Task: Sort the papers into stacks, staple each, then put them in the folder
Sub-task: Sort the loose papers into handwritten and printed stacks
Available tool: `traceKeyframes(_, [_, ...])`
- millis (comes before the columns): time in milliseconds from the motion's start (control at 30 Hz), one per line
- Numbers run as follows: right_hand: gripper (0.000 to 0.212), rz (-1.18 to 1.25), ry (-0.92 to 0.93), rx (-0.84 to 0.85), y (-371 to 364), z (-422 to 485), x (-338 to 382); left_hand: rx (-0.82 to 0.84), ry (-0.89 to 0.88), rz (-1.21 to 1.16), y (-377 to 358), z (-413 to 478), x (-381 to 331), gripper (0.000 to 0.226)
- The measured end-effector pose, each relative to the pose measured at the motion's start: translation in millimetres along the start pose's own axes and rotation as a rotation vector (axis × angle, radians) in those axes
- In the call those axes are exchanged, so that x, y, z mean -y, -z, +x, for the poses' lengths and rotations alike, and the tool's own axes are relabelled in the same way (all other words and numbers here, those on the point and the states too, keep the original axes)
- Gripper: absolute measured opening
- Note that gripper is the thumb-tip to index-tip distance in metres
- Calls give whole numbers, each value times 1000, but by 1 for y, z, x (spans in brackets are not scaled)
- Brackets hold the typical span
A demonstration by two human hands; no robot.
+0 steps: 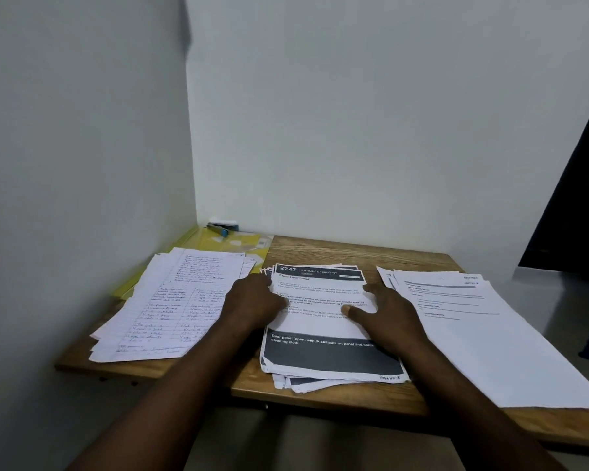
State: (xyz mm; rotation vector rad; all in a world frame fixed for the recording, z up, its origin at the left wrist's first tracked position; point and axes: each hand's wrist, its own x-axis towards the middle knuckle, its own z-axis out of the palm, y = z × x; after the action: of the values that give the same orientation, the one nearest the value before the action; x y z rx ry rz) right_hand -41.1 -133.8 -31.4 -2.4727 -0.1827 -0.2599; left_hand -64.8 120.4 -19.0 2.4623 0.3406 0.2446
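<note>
The hands seem to be squaring the middle stack [320, 321]: right hand [388, 311] pressing it flat-fingered, left hand [252, 297] at its left edge, fingers unclear; next is probably fetching the stapler [218, 228] beyond it

2 forearms [170, 385] bare up to frame edge. L hand [252, 300], R hand [390, 312] bare too; R thumbnail visible.

A plain study or small office corner: a wooden desk [354, 253] is pushed into the angle of two bare white walls [354, 113]. Paperwork covers it, with handwritten sheets [170, 300] at 9 o'clock, printed forms [320, 355] in the middle and typed pages [473, 317] at 3 o'clock. At 11 o'clock a yellow folder [232, 241] lies in the corner with a stapler [218, 228] on it.
</note>
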Motion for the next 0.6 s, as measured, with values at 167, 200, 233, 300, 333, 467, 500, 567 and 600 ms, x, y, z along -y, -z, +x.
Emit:
traceKeyframes(167, [78,50,60,34,-8,-4,6,119,-37,13,-2,5,-8,63])
traceKeyframes(200, [76,71,52,28,-7,-2,6,131,-46,34,-3,7,-10,63])
traceKeyframes(233, [74,103,39,25,-5,-1,5,135,-51,56,-6,8,-10,64])
traceKeyframes(300, [68,182,15,36,0,1,1,141,-59,72,-13,11,-9,72])
traceKeyframes(333, [65,210,12,43,2,1,-1,141,-63,65,-17,11,-9,78])
traceKeyframes(467, [49,292,7,37,1,0,-3,55,-116,-16,-35,8,-8,77])
traceKeyframes(500, [46,321,-6,30,1,0,-4,41,-116,-36,-36,8,-9,76])
traceKeyframes(567, [45,376,-45,20,6,1,-6,43,-87,-79,-34,7,-10,76])
traceKeyframes(600, [45,388,-57,17,9,2,-8,52,-77,-97,-33,6,-11,75])
